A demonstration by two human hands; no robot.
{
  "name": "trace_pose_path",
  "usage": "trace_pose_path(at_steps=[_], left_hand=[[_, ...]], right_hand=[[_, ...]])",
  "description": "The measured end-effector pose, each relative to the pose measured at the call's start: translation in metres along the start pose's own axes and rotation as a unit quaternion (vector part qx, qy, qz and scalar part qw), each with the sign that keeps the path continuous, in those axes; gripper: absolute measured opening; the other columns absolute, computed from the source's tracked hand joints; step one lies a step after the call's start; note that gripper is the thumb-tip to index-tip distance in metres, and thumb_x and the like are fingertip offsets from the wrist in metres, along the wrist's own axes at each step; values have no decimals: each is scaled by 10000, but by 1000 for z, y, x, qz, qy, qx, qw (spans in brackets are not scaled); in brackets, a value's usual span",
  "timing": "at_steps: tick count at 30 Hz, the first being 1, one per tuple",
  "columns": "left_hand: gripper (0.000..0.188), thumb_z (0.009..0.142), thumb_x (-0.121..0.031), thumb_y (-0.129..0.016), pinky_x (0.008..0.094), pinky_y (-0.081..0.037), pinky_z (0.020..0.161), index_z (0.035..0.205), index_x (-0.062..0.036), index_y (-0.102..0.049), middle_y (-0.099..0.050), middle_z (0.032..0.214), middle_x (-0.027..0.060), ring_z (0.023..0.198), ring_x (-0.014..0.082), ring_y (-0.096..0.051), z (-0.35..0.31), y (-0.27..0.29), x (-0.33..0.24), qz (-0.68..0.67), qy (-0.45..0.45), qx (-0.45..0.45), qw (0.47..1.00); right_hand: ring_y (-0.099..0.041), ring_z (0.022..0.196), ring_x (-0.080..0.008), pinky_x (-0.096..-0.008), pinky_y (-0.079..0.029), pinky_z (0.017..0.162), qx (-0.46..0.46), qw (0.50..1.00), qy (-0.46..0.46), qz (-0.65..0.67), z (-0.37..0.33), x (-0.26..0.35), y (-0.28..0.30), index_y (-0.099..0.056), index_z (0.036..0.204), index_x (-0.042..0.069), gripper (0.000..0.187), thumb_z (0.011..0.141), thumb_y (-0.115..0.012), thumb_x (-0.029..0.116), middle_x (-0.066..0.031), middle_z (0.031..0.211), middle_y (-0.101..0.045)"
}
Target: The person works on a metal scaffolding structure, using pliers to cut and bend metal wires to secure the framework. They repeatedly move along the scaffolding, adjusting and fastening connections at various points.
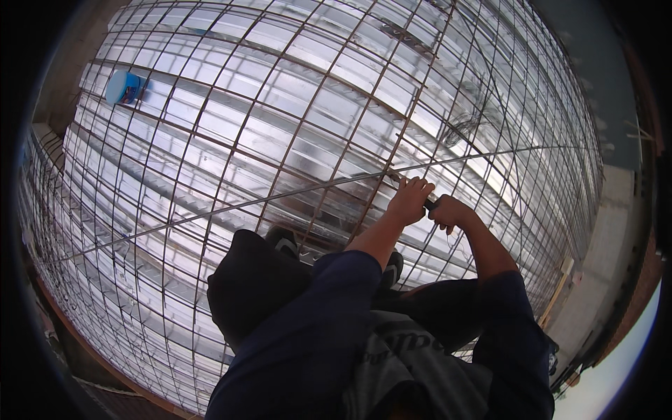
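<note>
My left hand [411, 199] is closed around the upper part of a hand tool [430, 204] with a dark handle. My right hand [452, 213] wraps the lower end of the same handle, just to the right. The tool's tip reaches a crossing in the rebar mesh [283, 166], beside a long grey bar [308, 189] that runs slantwise across the grid. Fingers cover most of the tool, so its exact kind cannot be made out. My shoes [283, 241] show below, by my bent knees.
Shiny ribbed metal decking [241, 171] lies under the mesh. A blue bucket [124, 87] stands at the far left. Coiled wire [462, 128] rests on the mesh ahead of my hands. A concrete ledge [602, 238] borders the right side.
</note>
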State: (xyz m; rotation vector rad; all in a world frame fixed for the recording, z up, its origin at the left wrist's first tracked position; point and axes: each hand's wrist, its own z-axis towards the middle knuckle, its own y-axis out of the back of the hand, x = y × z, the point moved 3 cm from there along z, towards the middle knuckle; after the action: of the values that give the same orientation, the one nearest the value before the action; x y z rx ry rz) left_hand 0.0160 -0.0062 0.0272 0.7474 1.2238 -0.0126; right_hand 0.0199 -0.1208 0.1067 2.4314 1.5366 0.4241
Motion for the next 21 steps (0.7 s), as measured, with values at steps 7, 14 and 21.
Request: trace_pose_path(at_steps=[7, 14, 21], left_hand=[[351, 745, -143, -666, 528, -333, 995, 1072, -84, -554, -576, 1077, 101, 1136, 290, -499, -4, -19, 4, 56, 11, 64, 996], [314, 769, -99, -595, 520, -351, 993, 1081, -79, -560, -574, 1121, 108, 1115, 301, -523, 16, -17, 11, 106, 63, 132, 984], [599, 823, -457, -648, 431, -489, 808, 1135, 40, -526, -578, 1071, 265, 987, 379, -584, -1, -15, 23, -131, 409, -100, 897]], right_hand=[[-674, 831, -279, -387, -582, 641, 54, 996, -74, 15, -15, 9, 20, -572, 1148, -6, 590, 743, -712, 399, -162, 1010, -622], [-673, 734, -246, -394, -541, 554, -126, 986, -1, -111, 6, -13, -8, -566, 1074, -21, 347, 785, -641, 156, -136, 867, -640], [-647, 796, -341, -434, -504, 683, -197, 974, 20, -113, -8, -47, 42, -655, 1062, 59, 274, 809, -552, 78, -177, 921, -658]])
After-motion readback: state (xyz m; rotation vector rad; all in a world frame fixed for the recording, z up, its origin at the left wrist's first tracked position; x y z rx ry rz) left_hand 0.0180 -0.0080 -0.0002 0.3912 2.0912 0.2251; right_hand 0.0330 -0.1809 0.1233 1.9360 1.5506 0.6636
